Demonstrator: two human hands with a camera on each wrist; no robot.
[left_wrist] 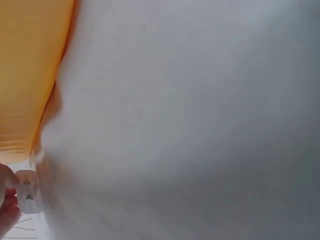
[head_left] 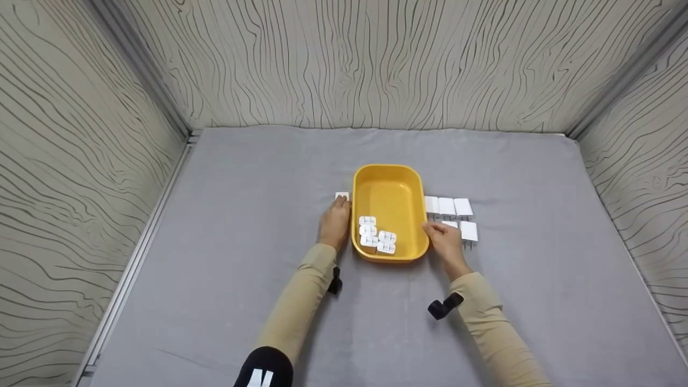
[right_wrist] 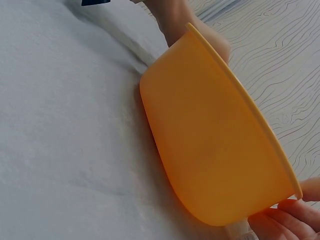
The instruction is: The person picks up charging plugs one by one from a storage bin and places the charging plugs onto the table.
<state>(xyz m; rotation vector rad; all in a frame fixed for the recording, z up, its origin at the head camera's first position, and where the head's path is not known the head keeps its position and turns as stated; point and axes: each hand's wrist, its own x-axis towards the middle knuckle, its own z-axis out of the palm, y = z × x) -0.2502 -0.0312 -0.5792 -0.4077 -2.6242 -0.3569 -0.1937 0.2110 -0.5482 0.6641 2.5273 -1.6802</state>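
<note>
A yellow plastic tub [head_left: 389, 201] stands on the grey cloth. Inside it, at the near left, several small white blocks [head_left: 368, 230] with grey lines on top lie in two columns. My left hand [head_left: 335, 223] is along the tub's left side, holding a small white block [head_left: 342, 195]. The left wrist view shows fingertips [left_wrist: 7, 182] gripping that block's edge, its face bearing small dark marks. My right hand [head_left: 447, 243] pinches the tub's right rim near its front corner, thumb above and fingers outside in the right wrist view.
Right of the tub, several white square pieces [head_left: 446, 206] with thin dark prongs lie in two rows, partly hidden by the right hand and the tub. The grey cloth [head_left: 258, 204] reaches the patterned walls [head_left: 344, 64]. A black object with a white mark [head_left: 263, 368] shows at the bottom edge.
</note>
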